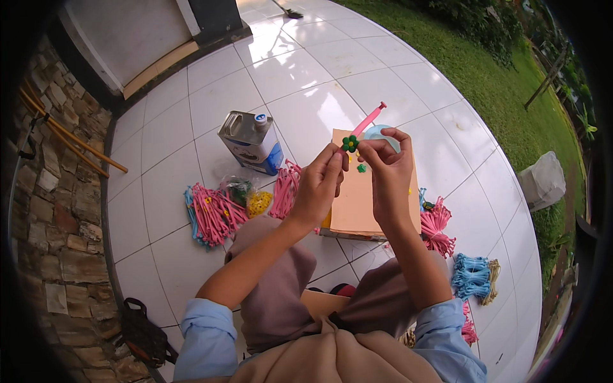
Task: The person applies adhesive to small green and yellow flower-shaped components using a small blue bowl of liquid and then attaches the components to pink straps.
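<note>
Above a peach-coloured board, I hold up a pink strip (369, 120) with a small knob at its far end. A green flower piece with a yellow centre (350, 143) sits against its lower part. My left hand (317, 185) is closed on the strip just below the flower. The thumb and a finger of my right hand (389, 169) pinch at the flower's right edge, while its other fingers curl above. Below, another green flower piece (361, 168) lies on the board (357, 207), near small yellow bits. A pale blue dish (375, 133) is partly hidden behind my right hand.
Left of the board are a metal can (252, 142), pink strip bundles (216, 217) and a bag of yellow pieces (259, 203). More pink strips (437, 230) and blue bundles (471, 274) lie right. A dark bag (145, 332) rests by the stone wall (73, 274).
</note>
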Available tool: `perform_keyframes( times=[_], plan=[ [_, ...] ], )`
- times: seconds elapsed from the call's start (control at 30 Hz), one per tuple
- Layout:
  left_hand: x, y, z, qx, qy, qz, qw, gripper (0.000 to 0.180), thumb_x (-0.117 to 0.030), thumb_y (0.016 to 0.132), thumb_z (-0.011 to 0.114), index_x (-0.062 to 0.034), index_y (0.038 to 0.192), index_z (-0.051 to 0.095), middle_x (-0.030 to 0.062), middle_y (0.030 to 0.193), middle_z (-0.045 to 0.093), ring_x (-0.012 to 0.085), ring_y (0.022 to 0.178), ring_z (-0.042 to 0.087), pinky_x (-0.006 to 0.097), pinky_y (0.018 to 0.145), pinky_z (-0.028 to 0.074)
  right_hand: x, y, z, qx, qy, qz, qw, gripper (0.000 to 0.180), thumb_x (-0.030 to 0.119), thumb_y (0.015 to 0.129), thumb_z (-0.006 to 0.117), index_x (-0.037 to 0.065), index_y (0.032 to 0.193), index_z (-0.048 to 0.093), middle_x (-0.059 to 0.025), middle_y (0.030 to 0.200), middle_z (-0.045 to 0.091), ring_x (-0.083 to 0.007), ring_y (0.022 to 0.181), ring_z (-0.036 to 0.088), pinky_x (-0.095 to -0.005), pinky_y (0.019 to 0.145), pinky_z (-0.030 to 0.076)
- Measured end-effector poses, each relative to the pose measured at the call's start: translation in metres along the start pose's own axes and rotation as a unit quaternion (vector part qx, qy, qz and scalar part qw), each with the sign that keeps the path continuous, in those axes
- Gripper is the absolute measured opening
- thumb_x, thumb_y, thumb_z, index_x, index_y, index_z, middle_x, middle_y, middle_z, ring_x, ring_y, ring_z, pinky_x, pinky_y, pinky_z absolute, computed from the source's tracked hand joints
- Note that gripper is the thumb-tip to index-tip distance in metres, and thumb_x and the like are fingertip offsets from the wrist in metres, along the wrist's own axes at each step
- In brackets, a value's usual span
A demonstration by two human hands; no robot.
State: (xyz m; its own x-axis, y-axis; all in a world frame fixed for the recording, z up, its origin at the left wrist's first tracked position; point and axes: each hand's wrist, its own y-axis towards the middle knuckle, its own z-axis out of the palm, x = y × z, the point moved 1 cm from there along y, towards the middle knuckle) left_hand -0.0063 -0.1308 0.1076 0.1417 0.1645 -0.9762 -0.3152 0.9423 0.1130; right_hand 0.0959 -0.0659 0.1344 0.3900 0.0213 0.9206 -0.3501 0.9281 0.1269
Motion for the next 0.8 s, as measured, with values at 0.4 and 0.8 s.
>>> perform_keyframes(
  times=[0.4,0.8],
  plan=[
    [0.0024,-0.0008,0.0033,-0.044,0.092,0.055,0.993,0.023,-0.023,0.095,0.041,-0.0047,0.082,0.046,-0.0041,0.055,0.035,0.0017,0.051,0.031,0.023,0.045,0.026,0.0016,-0.0048,0.0040,0.002,-0.072,-0.050,0.996,0.038,-0.001,0.078,0.060,0.001,0.107,0.036,-0.0092,0.085,0.060,-0.0135,0.082,0.060,-0.0224,0.072,0.046],
    [0.0006,-0.0008,0.0048,-0.069,0.066,0.039,0.995,0.025,-0.026,0.093,0.048,-0.0036,0.083,0.049,-0.0038,0.054,0.033,0.0033,0.052,0.028,0.023,0.045,0.026,0.0026,-0.0037,0.0092,0.015,-0.019,0.009,1.000,0.053,0.008,0.079,0.066,0.002,0.117,0.029,-0.0105,0.085,0.060,-0.0136,0.079,0.059,-0.0233,0.070,0.046]
  ],
)
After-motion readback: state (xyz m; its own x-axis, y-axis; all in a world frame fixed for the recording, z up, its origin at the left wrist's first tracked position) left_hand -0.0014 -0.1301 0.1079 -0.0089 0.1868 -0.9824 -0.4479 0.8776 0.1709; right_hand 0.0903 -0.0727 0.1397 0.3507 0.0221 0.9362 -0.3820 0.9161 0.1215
